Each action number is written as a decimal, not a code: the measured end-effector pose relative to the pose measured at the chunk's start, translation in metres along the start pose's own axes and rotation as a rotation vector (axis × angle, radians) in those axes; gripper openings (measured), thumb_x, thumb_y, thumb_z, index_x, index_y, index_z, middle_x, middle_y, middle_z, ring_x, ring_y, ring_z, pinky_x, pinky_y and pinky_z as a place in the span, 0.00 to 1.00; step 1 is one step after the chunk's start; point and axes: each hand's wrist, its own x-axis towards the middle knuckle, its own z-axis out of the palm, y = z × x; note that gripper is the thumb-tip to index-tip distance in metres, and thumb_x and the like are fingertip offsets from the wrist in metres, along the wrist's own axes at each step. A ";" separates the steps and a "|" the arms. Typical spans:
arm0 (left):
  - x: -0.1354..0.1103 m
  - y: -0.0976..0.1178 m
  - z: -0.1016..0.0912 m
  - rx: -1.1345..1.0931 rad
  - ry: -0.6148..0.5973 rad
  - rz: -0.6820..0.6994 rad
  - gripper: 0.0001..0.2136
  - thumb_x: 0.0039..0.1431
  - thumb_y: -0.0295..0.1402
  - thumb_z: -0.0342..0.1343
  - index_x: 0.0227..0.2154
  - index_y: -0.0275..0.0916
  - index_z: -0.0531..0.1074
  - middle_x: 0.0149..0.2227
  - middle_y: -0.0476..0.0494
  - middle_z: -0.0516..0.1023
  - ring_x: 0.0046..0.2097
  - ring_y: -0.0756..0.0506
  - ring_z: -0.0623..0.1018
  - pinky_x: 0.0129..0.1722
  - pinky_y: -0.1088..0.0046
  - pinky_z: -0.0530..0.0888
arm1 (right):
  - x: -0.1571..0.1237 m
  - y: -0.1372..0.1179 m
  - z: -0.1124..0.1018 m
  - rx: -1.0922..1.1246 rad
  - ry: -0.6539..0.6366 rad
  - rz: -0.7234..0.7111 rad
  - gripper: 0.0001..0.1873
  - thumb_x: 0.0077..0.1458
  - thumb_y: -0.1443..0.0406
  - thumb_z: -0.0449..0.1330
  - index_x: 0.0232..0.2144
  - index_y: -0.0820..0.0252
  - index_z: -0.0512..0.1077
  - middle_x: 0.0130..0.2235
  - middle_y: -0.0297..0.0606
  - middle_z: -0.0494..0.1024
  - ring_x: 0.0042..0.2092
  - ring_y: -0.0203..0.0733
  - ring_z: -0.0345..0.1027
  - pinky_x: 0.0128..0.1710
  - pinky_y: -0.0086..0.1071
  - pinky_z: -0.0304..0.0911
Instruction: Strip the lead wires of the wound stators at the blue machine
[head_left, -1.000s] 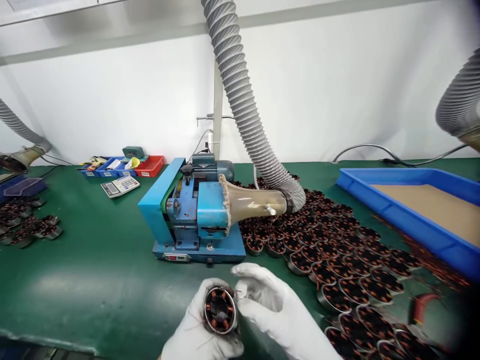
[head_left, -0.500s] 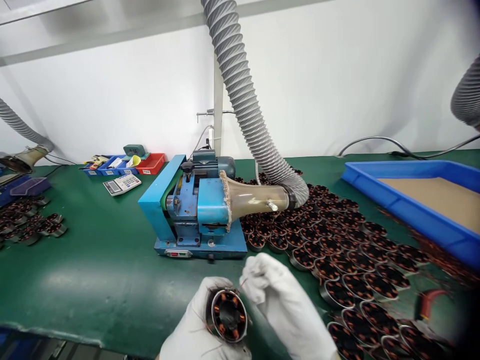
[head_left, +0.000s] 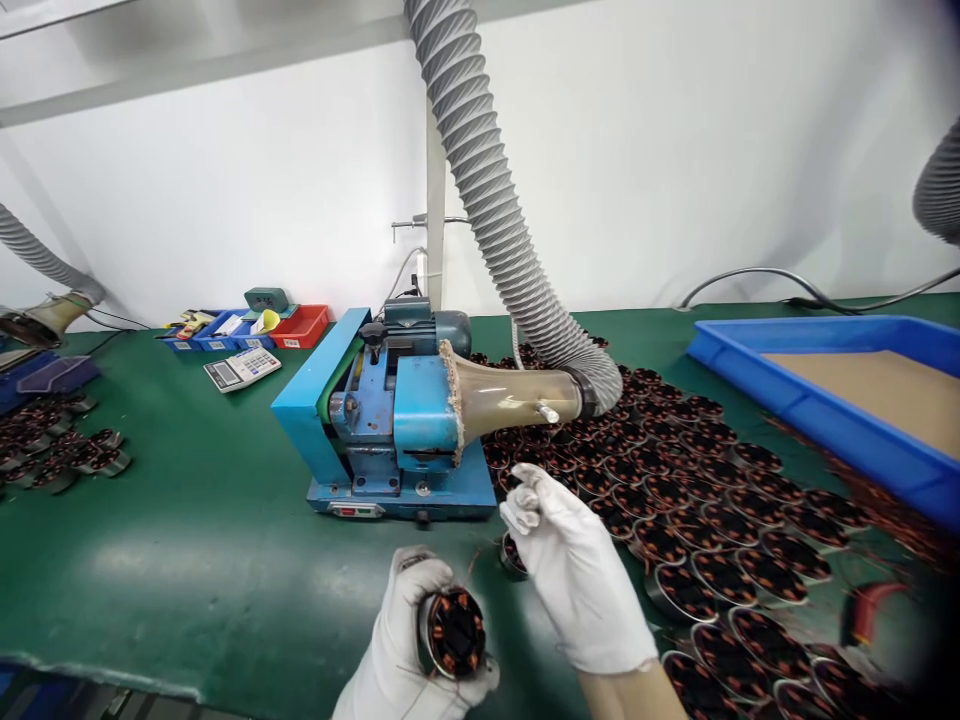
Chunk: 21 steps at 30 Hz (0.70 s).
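My left hand [head_left: 397, 630], in a white glove, is wrapped round a motor stator [head_left: 456, 632]. This is a metal ring with a black core and copper windings, its round face tilted up toward me. Thin wires stick out of it, one rising from its top. To the right and higher is my right hand [head_left: 574, 565], also gloved, apart from the held stator. Its fingers are curled in toward the thumb; whether a fine wire is between them cannot be made out. Another stator [head_left: 513, 556] stands on the table, partly hidden behind my right hand.
A blue belt grinder [head_left: 427, 410] with a grey suction hose [head_left: 480, 160] stands ahead. Rows of stators [head_left: 716, 575] cover the green table [head_left: 225, 580] at right, beside red-handled pliers [head_left: 870, 612] and a blue tray [head_left: 810, 400]. Further left are a calculator [head_left: 241, 370] and small bins [head_left: 300, 327].
My right hand has moved up and away from the held stator, its wrist now showing. My left hand has turned the stator slightly, and a wire now rises from it.
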 end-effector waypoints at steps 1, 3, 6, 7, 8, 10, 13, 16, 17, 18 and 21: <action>0.002 -0.004 -0.001 0.007 0.016 -0.018 0.26 0.39 0.23 0.63 0.45 0.46 0.69 0.46 0.44 0.68 0.50 0.41 0.70 0.52 0.65 0.68 | 0.000 0.003 -0.001 -0.054 0.018 -0.034 0.12 0.41 0.59 0.69 0.29 0.59 0.78 0.24 0.35 0.74 0.25 0.35 0.65 0.25 0.29 0.65; 0.010 -0.011 0.001 -0.035 0.048 -0.062 0.24 0.42 0.26 0.64 0.46 0.45 0.68 0.49 0.42 0.67 0.53 0.40 0.69 0.55 0.64 0.66 | -0.005 0.016 -0.002 -0.274 -0.025 -0.101 0.11 0.45 0.59 0.66 0.31 0.59 0.78 0.30 0.39 0.79 0.32 0.41 0.71 0.33 0.33 0.69; 0.029 -0.019 0.013 -0.232 0.141 -0.167 0.18 0.48 0.33 0.62 0.44 0.44 0.69 0.49 0.41 0.69 0.52 0.40 0.71 0.54 0.63 0.68 | -0.012 0.043 0.006 -0.600 -0.141 -0.209 0.18 0.41 0.61 0.67 0.37 0.58 0.77 0.41 0.44 0.79 0.43 0.51 0.73 0.45 0.40 0.68; 0.036 -0.021 0.019 -0.307 0.185 -0.218 0.17 0.49 0.34 0.61 0.43 0.43 0.69 0.48 0.40 0.70 0.51 0.41 0.72 0.52 0.63 0.70 | -0.011 0.050 0.009 -0.686 -0.138 -0.237 0.20 0.41 0.61 0.66 0.40 0.58 0.76 0.43 0.44 0.79 0.45 0.52 0.72 0.46 0.42 0.68; 0.043 -0.023 0.024 -0.374 0.232 -0.266 0.16 0.49 0.36 0.60 0.42 0.43 0.69 0.48 0.40 0.71 0.50 0.41 0.73 0.50 0.64 0.71 | -0.009 0.055 0.013 -0.762 -0.121 -0.254 0.20 0.42 0.61 0.66 0.41 0.58 0.75 0.43 0.44 0.79 0.45 0.52 0.72 0.47 0.42 0.68; 0.057 -0.025 0.033 -0.487 0.285 -0.324 0.16 0.47 0.36 0.61 0.40 0.43 0.69 0.45 0.41 0.73 0.47 0.42 0.75 0.46 0.66 0.73 | 0.002 0.058 0.020 -0.861 -0.090 -0.277 0.18 0.47 0.60 0.63 0.42 0.59 0.74 0.43 0.44 0.79 0.45 0.51 0.73 0.46 0.42 0.68; 0.074 -0.026 0.041 -0.580 0.322 -0.321 0.15 0.45 0.38 0.61 0.38 0.43 0.69 0.41 0.44 0.76 0.42 0.45 0.77 0.45 0.68 0.74 | 0.019 0.052 0.028 -0.924 -0.078 -0.323 0.15 0.50 0.59 0.61 0.39 0.59 0.75 0.40 0.43 0.79 0.42 0.49 0.73 0.45 0.41 0.68; 0.083 -0.025 0.043 -0.599 0.337 -0.309 0.15 0.46 0.40 0.61 0.37 0.42 0.69 0.38 0.45 0.78 0.40 0.46 0.77 0.44 0.70 0.74 | 0.027 0.045 0.034 -0.990 -0.083 -0.342 0.12 0.50 0.58 0.61 0.35 0.58 0.76 0.37 0.41 0.80 0.39 0.48 0.74 0.42 0.39 0.68; 0.084 -0.025 0.043 -0.603 0.340 -0.312 0.15 0.46 0.40 0.61 0.37 0.42 0.69 0.38 0.46 0.78 0.40 0.47 0.77 0.44 0.71 0.74 | 0.028 0.044 0.034 -1.001 -0.087 -0.338 0.11 0.50 0.57 0.61 0.34 0.57 0.76 0.36 0.41 0.80 0.38 0.48 0.74 0.41 0.39 0.68; 0.085 -0.024 0.044 -0.608 0.344 -0.315 0.15 0.46 0.39 0.61 0.37 0.42 0.69 0.37 0.46 0.78 0.40 0.47 0.77 0.44 0.71 0.73 | 0.028 0.043 0.035 -1.001 -0.090 -0.330 0.12 0.51 0.57 0.61 0.33 0.57 0.77 0.36 0.41 0.80 0.38 0.48 0.74 0.40 0.38 0.68; 0.088 -0.020 0.045 -0.625 0.342 -0.336 0.16 0.45 0.39 0.63 0.37 0.42 0.69 0.37 0.47 0.78 0.40 0.46 0.78 0.45 0.70 0.74 | 0.028 0.042 0.034 -0.971 -0.079 -0.295 0.14 0.51 0.55 0.59 0.36 0.58 0.76 0.38 0.43 0.80 0.40 0.49 0.74 0.42 0.40 0.67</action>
